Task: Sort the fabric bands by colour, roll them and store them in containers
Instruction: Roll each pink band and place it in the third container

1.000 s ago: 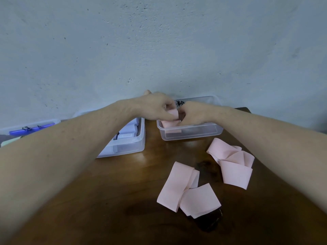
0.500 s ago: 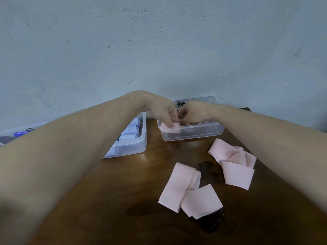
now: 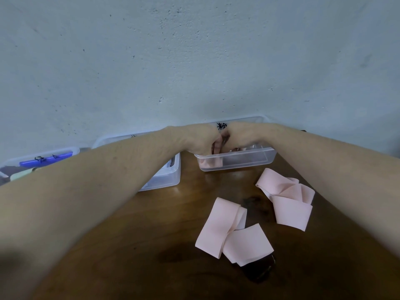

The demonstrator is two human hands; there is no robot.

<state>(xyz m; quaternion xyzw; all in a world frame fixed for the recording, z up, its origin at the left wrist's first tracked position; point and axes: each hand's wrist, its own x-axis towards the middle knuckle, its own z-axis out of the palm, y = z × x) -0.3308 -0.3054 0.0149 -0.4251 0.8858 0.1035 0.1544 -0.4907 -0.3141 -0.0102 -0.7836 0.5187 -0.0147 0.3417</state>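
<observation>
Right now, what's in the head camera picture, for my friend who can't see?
Both hands, left hand and right hand, tuck a rolled pink band into a clear container by the wall. Two loose pink bands lie on the brown table.

Arms: I see both forearms bare to the frame edge — no sleeve or cuff in view
Left hand [image 3: 200, 140]: bare, no glove, no ring I can make out
Right hand [image 3: 242, 137]: bare too — no watch or band at the wrist
</observation>
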